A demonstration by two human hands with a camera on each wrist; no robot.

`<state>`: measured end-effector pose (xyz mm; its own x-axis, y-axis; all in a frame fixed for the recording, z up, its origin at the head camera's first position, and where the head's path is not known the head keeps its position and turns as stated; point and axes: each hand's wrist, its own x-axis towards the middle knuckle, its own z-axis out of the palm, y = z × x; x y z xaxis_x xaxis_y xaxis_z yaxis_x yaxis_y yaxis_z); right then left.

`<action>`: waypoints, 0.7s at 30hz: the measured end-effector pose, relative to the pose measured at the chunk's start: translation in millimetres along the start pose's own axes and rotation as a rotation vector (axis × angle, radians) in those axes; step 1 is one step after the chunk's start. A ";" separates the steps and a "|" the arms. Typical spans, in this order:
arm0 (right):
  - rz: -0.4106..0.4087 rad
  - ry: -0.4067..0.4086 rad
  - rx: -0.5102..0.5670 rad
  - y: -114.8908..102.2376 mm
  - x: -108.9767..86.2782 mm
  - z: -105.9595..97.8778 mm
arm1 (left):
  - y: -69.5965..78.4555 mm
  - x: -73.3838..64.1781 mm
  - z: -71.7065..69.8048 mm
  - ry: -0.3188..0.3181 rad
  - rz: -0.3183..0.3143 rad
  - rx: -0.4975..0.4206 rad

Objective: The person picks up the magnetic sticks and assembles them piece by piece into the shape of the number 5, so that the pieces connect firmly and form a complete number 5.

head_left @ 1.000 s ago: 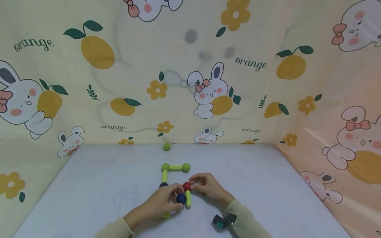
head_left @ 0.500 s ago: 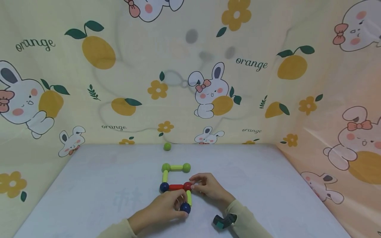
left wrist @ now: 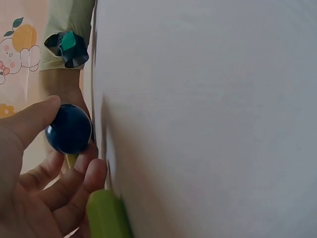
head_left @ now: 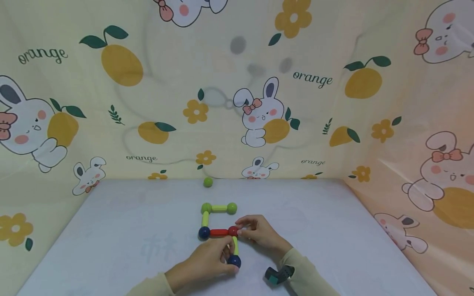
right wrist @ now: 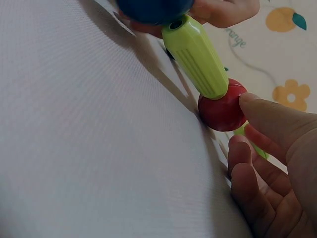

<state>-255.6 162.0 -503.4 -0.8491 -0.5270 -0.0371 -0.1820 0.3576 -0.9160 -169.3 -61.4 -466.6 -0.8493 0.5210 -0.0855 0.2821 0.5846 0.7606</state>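
My left hand point(head_left: 207, 260) pinches a dark blue ball point(head_left: 234, 260) between thumb and fingers. The ball sits right at the near end of a yellow-green magnetic rod point(right wrist: 197, 57). That rod's far end meets a red ball point(head_left: 233, 231), which my right hand point(head_left: 261, 234) pinches from the right side. From the red ball a red rod point(head_left: 219, 232) runs left to a second blue ball point(head_left: 204, 233). Another yellow-green rod point(head_left: 205, 219) leads up to a green ball point(head_left: 206, 208), then a rod point(head_left: 219, 208) goes right to another green ball point(head_left: 232, 208).
One loose green ball point(head_left: 208, 182) lies near the table's back edge. In the left wrist view a yellow-green rod point(left wrist: 106, 215) lies beside the left fingers. A dark band point(head_left: 279, 274) is on the right sleeve. A printed cloth point(head_left: 222, 123) hangs behind the white table point(head_left: 314, 213).
My left hand has moved the blue ball towards me and slightly right, to the near end of the rod, uncovering the red rod and second blue ball. My right hand stays on the red ball.
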 end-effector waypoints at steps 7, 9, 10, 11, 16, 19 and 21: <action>0.001 -0.004 0.004 -0.5 -0.4 -0.1 | 0.1 1.2 2.2 -0.007 -0.015 0.002; -0.005 -0.006 -0.001 -0.8 -0.4 -0.2 | -0.1 1.6 2.0 -0.009 -0.016 0.007; -0.006 -0.004 -0.004 -1.0 -0.4 -0.2 | 0.0 1.6 1.7 -0.011 -0.016 0.008; 0.000 -0.003 -0.007 -1.2 -0.4 -0.3 | 0.0 1.7 1.4 -0.014 -0.015 0.010; 0.004 -0.002 -0.014 -2.6 -0.2 -0.3 | 0.6 2.5 0.3 -0.029 -0.022 0.007; -0.004 -0.012 -0.027 -3.4 -0.1 0.3 | -0.1 3.0 0.3 -0.039 -0.028 0.006; -0.015 -0.014 -0.045 -4.5 -0.1 1.9 | -0.9 3.3 0.0 -0.046 -0.035 0.004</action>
<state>-253.8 158.9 -500.0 -0.8392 -0.5431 -0.0288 -0.2176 0.3838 -0.8974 -172.4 -60.2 -467.6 -0.8372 0.5283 -0.1411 0.2548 0.6052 0.7542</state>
